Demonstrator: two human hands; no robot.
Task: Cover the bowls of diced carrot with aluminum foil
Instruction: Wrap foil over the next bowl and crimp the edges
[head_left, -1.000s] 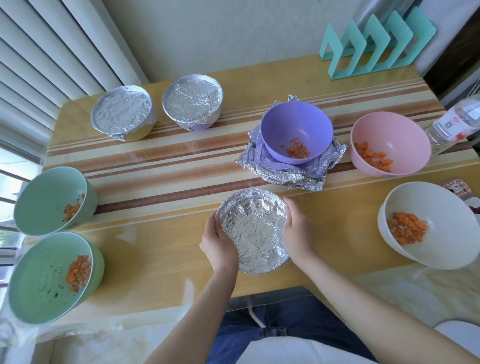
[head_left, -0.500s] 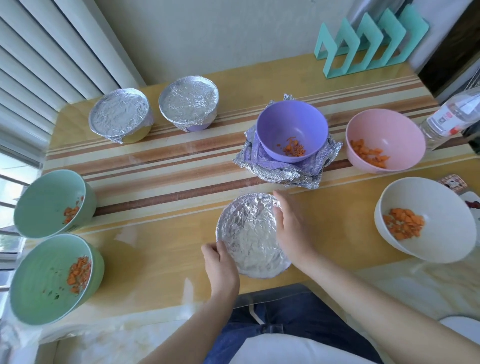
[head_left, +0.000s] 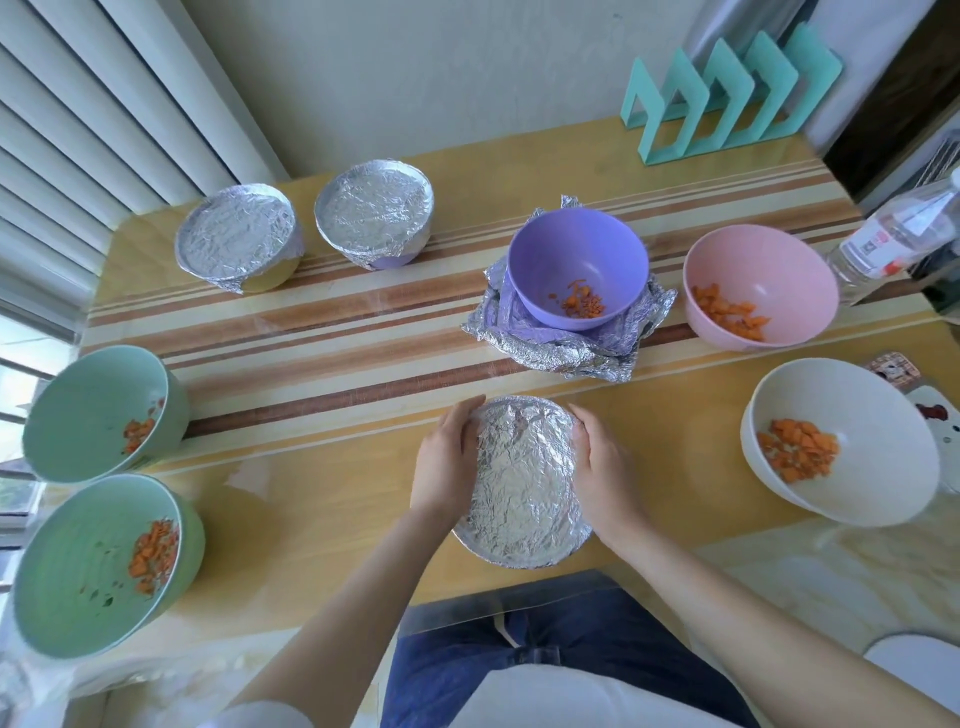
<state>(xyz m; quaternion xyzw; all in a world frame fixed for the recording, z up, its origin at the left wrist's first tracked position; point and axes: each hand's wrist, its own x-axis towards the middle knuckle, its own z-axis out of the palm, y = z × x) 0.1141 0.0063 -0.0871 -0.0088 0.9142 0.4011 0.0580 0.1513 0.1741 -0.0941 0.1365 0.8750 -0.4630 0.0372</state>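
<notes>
Your left hand (head_left: 445, 462) and right hand (head_left: 602, 470) grip opposite sides of the foil-covered bowl (head_left: 522, 488), just below the purple bowl (head_left: 577, 267).

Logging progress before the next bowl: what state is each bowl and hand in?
near bowl: foil-covered.
left hand: grips near bowl.
right hand: grips near bowl.
back-left bowl: foil-covered.
back-middle bowl: foil-covered.
purple bowl: uncovered, on crumpled foil.
pink bowl: uncovered.
white bowl: uncovered.
far green bowl: uncovered.
near green bowl: uncovered.
</notes>
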